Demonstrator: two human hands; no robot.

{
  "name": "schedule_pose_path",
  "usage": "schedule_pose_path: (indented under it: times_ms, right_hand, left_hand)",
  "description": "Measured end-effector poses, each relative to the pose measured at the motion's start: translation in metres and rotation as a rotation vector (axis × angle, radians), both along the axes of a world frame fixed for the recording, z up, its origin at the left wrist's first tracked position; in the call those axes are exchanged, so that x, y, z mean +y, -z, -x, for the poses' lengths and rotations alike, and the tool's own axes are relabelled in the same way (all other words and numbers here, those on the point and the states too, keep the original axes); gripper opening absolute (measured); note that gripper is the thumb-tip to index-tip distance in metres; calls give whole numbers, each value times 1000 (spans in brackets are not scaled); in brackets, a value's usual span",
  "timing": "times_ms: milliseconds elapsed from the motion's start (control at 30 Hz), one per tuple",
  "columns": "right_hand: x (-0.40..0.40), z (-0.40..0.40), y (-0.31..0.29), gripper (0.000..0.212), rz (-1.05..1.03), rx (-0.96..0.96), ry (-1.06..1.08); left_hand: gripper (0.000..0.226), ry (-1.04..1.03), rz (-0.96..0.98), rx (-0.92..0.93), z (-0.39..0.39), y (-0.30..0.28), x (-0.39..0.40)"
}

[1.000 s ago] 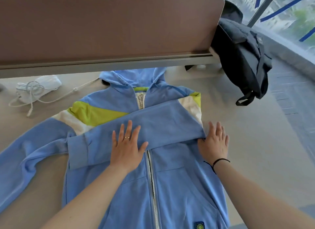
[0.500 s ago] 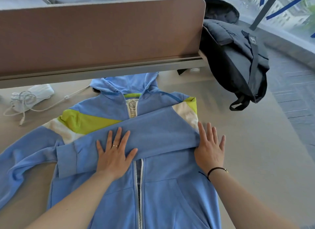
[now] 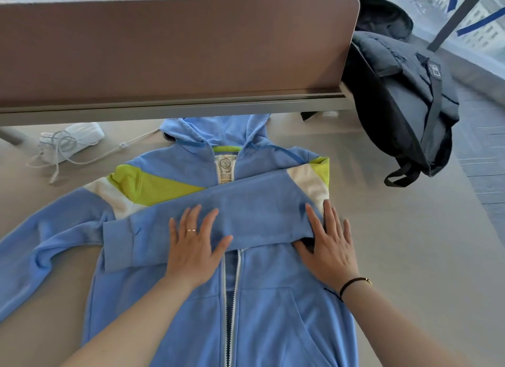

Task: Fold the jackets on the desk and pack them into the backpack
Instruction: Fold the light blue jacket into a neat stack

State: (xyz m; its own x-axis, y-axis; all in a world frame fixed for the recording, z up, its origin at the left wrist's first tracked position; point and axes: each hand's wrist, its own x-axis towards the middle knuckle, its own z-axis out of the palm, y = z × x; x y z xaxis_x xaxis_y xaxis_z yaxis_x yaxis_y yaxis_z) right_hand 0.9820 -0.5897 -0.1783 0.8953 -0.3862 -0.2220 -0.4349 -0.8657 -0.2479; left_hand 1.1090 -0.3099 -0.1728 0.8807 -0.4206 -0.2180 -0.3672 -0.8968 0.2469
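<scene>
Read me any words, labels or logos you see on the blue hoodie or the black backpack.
Nothing here can be read as text.
Neck label inside the light blue zip-up hoodie: round emblem with lines of print below, too small and blurred to read.
Square patch on the black fabric backpack: a pale mark, too blurred to read.

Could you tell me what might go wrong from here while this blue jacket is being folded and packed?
The right sleeve lies across the chest only under the flat left hand and right hand; once they lift, it may slide open. The left sleeve is spread out toward the desk's edge and could drag or hang off during the next fold. The backpack sits at the desk corner, partly over the edge, and might tip when the jacket is pushed in.
</scene>
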Motion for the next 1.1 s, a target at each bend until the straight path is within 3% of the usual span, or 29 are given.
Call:
schedule_pose_path:
  times_ms: [133,367,533,700,800,1000,1100]
  right_hand:
    - [7,-6,-13,93,4,34,-30]
    - [15,-38,-20,70,-59,-63,33]
    - [13,-55,-8,69,17,-27,26]
    - [15,-61,1,69,100,-173,3]
    - [16,-58,8,68,111,-122,-33]
    - [10,-51,12,70,166,-10,-45]
    - [6,-47,10,74,180,5,-21]
  left_hand:
    - [77,44,95,19,4,-11,-29]
    - [56,-152,290,77,-65,-30,-86]
    - [45,-293,264,87,-100,-23,-116]
    - [38,-344,555,71,-112,-26,-104]
    - [38,-300,616,-4,-118,-30,-91]
    - [40,-273,525,53,-117,-8,-76]
    - [44,-105,370,-111,-99,-7,-73]
